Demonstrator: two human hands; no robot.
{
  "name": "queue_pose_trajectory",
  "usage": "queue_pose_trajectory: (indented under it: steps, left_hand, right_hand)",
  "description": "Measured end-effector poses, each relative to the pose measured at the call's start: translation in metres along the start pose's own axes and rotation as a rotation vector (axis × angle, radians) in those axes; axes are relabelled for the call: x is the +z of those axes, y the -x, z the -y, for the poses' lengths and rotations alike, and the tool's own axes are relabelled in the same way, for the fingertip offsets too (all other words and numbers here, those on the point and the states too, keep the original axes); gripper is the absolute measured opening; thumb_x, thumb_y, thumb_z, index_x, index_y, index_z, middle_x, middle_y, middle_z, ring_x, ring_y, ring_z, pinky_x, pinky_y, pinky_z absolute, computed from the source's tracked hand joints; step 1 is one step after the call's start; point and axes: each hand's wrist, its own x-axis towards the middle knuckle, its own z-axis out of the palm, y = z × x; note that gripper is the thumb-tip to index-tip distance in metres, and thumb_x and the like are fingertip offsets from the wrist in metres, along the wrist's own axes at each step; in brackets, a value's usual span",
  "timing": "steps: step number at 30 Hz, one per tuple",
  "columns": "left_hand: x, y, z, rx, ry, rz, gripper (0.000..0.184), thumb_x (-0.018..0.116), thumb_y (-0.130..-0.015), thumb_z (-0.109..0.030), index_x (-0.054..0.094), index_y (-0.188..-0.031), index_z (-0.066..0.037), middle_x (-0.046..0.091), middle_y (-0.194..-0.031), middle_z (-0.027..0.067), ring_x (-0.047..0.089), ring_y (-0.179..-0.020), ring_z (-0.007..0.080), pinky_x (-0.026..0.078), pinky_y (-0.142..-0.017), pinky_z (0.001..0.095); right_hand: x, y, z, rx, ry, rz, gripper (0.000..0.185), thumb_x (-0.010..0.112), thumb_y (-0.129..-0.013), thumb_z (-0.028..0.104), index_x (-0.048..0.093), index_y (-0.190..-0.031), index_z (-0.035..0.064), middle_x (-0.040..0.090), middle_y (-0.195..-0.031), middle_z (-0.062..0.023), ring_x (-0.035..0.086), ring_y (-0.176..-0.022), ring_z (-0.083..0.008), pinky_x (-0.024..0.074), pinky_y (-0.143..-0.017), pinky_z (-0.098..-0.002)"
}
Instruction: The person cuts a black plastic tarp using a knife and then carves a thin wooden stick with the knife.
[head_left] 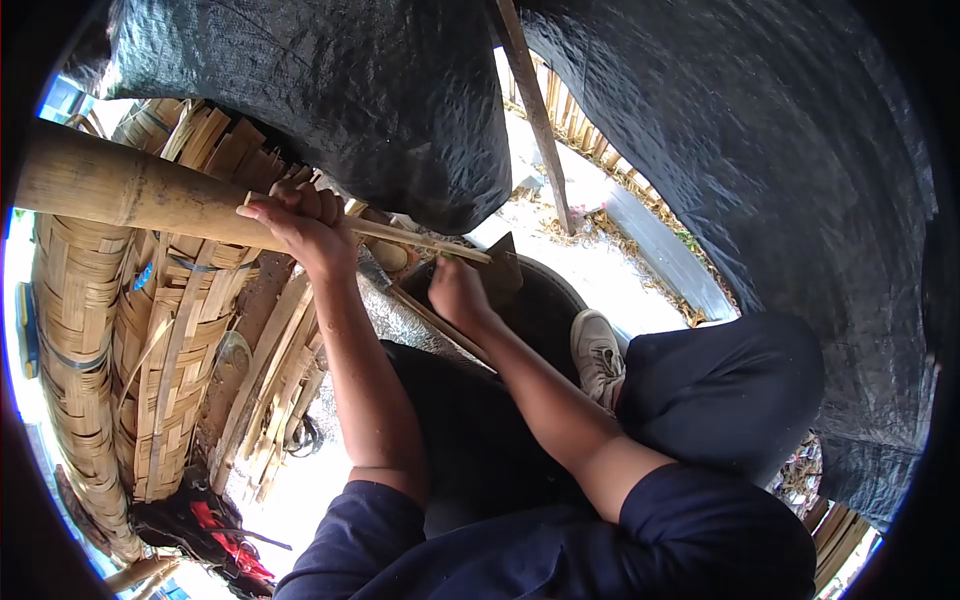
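My left hand (305,225) is closed round a thin pale bamboo strip (415,240), beside the end of a thick bamboo pole (140,190). The strip slants down to the right from that fist. Close below the strip's far end is my right hand (458,290), its fingers curled. A dark, flat, angular piece (503,270) stands just right of my right hand; whether the fingers hold it is hidden. Under both lies a round dark container (550,305).
Woven bamboo panels (80,290) and split strips (275,400) stand on the left. Black sheeting (330,90) hangs overhead and at the right (800,150). A wooden post (540,110) slants down between the sheets. My shoe (597,355) is beside the container.
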Motion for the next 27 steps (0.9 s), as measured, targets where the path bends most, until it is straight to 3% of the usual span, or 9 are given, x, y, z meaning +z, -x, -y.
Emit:
queue_pose_trajectory:
  steps: [3, 6, 11, 13, 14, 16, 19, 22, 27]
  left_hand:
    - [-0.011, -0.002, -0.003, 0.037, -0.019, -0.020, 0.059, 0.032, -0.087, -0.071, 0.036, -0.068, -0.016, 0.019, -0.052, -0.0050, 0.011, -0.046, 0.0069, 0.011, -0.041, 0.0255]
    - [-0.017, -0.001, -0.003, 0.029, 0.004, -0.100, 0.059, 0.032, -0.087, -0.071, 0.037, -0.068, -0.015, 0.020, -0.052, -0.0052, 0.011, -0.045, 0.0069, 0.011, -0.040, 0.0251]
    - [-0.008, 0.000, -0.004, 0.008, 0.012, -0.044, 0.059, 0.031, -0.087, -0.071, 0.038, -0.068, -0.015, 0.018, -0.052, -0.0058, 0.012, -0.045, 0.0068, 0.012, -0.040, 0.0247]
    - [-0.001, 0.000, -0.002, -0.001, 0.006, -0.026, 0.059, 0.030, -0.087, -0.071, 0.038, -0.069, -0.015, 0.018, -0.052, -0.0056, 0.012, -0.045, 0.0068, 0.012, -0.041, 0.0246]
    - [0.000, -0.002, 0.000, 0.011, 0.005, -0.002, 0.059, 0.030, -0.087, -0.071, 0.038, -0.069, -0.015, 0.018, -0.052, -0.0056, 0.011, -0.045, 0.0068, 0.012, -0.041, 0.0247]
    - [-0.003, -0.002, 0.002, 0.019, 0.001, 0.014, 0.059, 0.031, -0.087, -0.071, 0.038, -0.069, -0.015, 0.018, -0.052, -0.0057, 0.011, -0.045, 0.0068, 0.012, -0.041, 0.0248]
    - [-0.009, -0.003, 0.000, 0.031, -0.009, -0.024, 0.058, 0.031, -0.088, -0.070, 0.036, -0.067, -0.016, 0.019, -0.052, -0.0060, 0.012, -0.046, 0.0070, 0.012, -0.041, 0.0251]
    - [-0.015, -0.002, -0.002, 0.068, -0.043, -0.051, 0.057, 0.032, -0.088, -0.070, 0.033, -0.066, -0.017, 0.019, -0.053, -0.0060, 0.012, -0.046, 0.0073, 0.012, -0.041, 0.0253]
    - [-0.022, -0.004, -0.003, 0.055, -0.003, -0.147, 0.058, 0.032, -0.089, -0.069, 0.027, -0.065, -0.017, 0.018, -0.053, -0.0054, 0.012, -0.047, 0.0075, 0.012, -0.042, 0.0259]
  right_hand:
    - [0.011, -0.005, 0.030, -0.056, -0.046, -0.082, 0.020, 0.045, -0.092, 0.012, 0.056, -0.085, -0.0032, 0.061, -0.072, -0.0264, 0.062, -0.071, -0.0431, 0.0482, -0.061, -0.0500]
    - [0.034, -0.012, -0.053, -0.029, 0.133, -0.013, 0.020, 0.045, -0.091, 0.012, 0.057, -0.089, -0.0041, 0.061, -0.075, -0.0273, 0.063, -0.074, -0.0426, 0.0493, -0.064, -0.0502]
    - [0.013, -0.009, -0.148, 0.350, 0.232, 0.022, 0.019, 0.051, -0.085, 0.011, 0.062, -0.079, -0.0032, 0.063, -0.076, -0.0243, 0.062, -0.073, -0.0417, 0.0515, -0.069, -0.0488]
    - [0.028, -0.015, -0.146, -0.147, 0.522, 0.140, 0.024, 0.048, -0.087, 0.011, 0.063, -0.075, -0.0032, 0.063, -0.077, -0.0236, 0.063, -0.076, -0.0415, 0.0515, -0.069, -0.0483]
    - [0.022, -0.016, -0.099, -0.212, 0.566, 0.234, 0.030, 0.044, -0.091, 0.011, 0.063, -0.072, -0.0026, 0.064, -0.078, -0.0246, 0.063, -0.082, -0.0405, 0.0513, -0.068, -0.0485]
    - [-0.007, -0.004, 0.026, -0.022, 0.048, 0.085, 0.024, 0.043, -0.091, 0.007, 0.062, -0.079, -0.0021, 0.062, -0.075, -0.0241, 0.063, -0.078, -0.0390, 0.0516, -0.065, -0.0484]
    - [0.017, -0.011, 0.056, -0.361, 0.056, -0.132, 0.018, 0.043, -0.091, 0.008, 0.057, -0.089, -0.0035, 0.062, -0.076, -0.0249, 0.064, -0.073, -0.0388, 0.0519, -0.062, -0.0485]
    - [0.004, -0.007, 0.055, -0.072, 0.123, 0.023, 0.022, 0.045, -0.092, 0.017, 0.053, -0.097, -0.0037, 0.062, -0.074, -0.0269, 0.065, -0.074, -0.0396, 0.0526, -0.063, -0.0482]
    - [0.017, -0.005, -0.104, 0.171, 0.237, 0.006, 0.024, 0.045, -0.092, 0.016, 0.059, -0.089, -0.0033, 0.063, -0.078, -0.0272, 0.064, -0.077, -0.0419, 0.0520, -0.068, -0.0501]
